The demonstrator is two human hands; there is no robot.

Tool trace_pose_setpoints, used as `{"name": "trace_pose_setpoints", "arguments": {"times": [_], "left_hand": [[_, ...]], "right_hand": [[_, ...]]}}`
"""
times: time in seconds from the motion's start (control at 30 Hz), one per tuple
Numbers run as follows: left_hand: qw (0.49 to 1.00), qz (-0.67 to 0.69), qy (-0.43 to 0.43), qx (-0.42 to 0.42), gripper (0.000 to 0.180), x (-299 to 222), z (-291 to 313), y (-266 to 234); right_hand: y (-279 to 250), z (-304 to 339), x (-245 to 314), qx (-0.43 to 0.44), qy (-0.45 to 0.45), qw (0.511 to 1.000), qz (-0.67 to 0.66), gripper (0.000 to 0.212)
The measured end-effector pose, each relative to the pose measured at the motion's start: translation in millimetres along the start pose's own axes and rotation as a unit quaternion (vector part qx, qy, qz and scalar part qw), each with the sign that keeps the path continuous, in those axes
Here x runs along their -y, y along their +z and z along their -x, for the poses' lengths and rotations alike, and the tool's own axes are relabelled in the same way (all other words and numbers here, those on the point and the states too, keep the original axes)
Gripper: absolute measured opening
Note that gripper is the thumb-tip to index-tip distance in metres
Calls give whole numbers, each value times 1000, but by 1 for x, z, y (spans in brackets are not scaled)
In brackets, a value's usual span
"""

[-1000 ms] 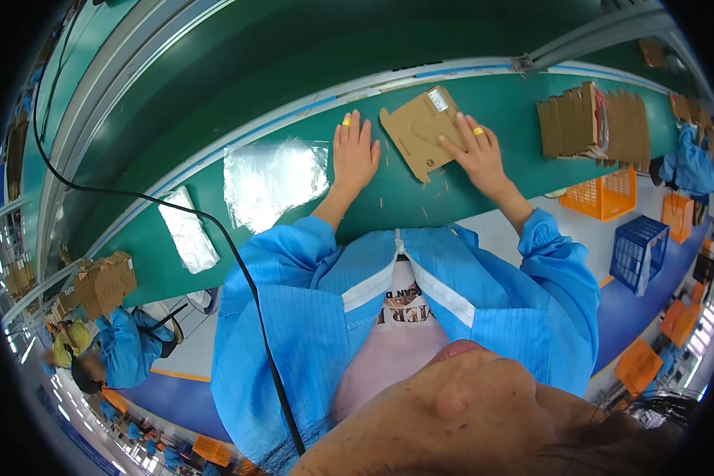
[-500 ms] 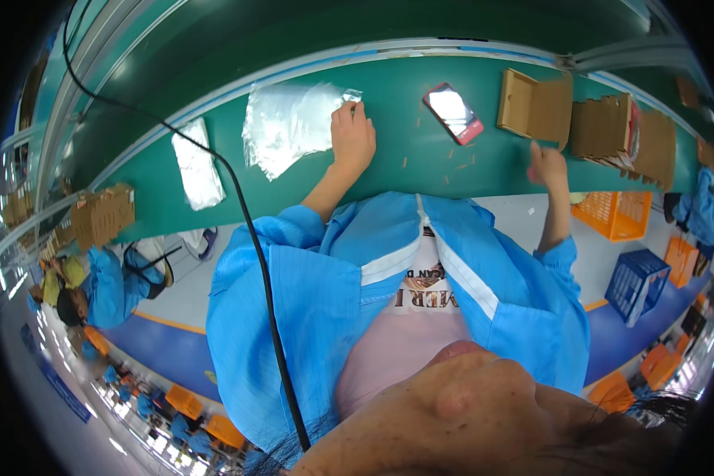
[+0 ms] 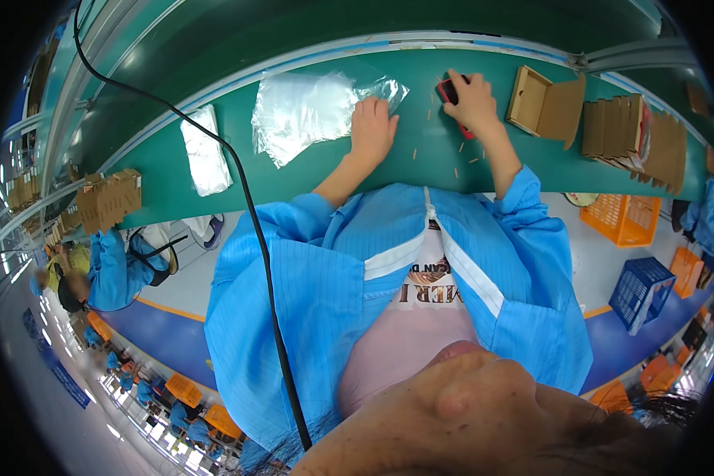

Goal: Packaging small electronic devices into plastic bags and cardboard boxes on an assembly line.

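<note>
A spread pile of clear plastic bags (image 3: 305,111) lies on the green workbench, left of centre. At the pile's right end, my left hand (image 3: 373,131) has its fingers bent down on a loose clear plastic bag (image 3: 395,89), whose edge sticks out past the fingertips. To the right, my right hand (image 3: 476,105) grips a red-edged smartphone (image 3: 450,94) from above and covers most of it. Beside that hand, an open brown cardboard box (image 3: 530,99) rests with its lid folded back.
More flat bags (image 3: 206,155) lie at the left. Standing cardboard boxes (image 3: 611,131) fill the bench's right end; others (image 3: 111,198) stand far left. A black cable (image 3: 246,194) crosses the view. Orange (image 3: 623,218) and blue crates (image 3: 641,293) stand on the floor. A co-worker (image 3: 119,274) sits left.
My right hand has moved left from beside the cardboard box onto the smartphone and taken hold of it. Under my left hand, one bag's edge now reaches farther right.
</note>
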State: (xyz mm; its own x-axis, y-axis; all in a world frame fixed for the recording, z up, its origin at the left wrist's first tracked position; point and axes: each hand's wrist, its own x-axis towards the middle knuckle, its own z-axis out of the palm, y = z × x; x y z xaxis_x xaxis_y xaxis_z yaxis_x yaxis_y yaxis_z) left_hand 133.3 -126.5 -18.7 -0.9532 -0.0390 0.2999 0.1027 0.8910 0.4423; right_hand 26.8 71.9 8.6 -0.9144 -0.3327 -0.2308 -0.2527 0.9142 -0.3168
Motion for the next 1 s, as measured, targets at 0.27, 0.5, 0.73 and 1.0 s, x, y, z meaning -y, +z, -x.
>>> {"name": "trace_pose_setpoints", "arguments": {"times": [0.27,0.5,0.73,1.0], "left_hand": [[999,5,9,50,11,33,-11,28],[986,128,-91,58,9,15,-21,20],[906,273,-317,70,13,37,-22,43],[998,55,-14,-34,11,-15,-32,-12]], "right_hand": [[-23,24,-40,32,168,760,-628,43],[15,61,12,-55,72,559,-824,30],[55,66,17,-95,8,885,-455,21],[2,85,31,-123,-97,983,-99,22]]}}
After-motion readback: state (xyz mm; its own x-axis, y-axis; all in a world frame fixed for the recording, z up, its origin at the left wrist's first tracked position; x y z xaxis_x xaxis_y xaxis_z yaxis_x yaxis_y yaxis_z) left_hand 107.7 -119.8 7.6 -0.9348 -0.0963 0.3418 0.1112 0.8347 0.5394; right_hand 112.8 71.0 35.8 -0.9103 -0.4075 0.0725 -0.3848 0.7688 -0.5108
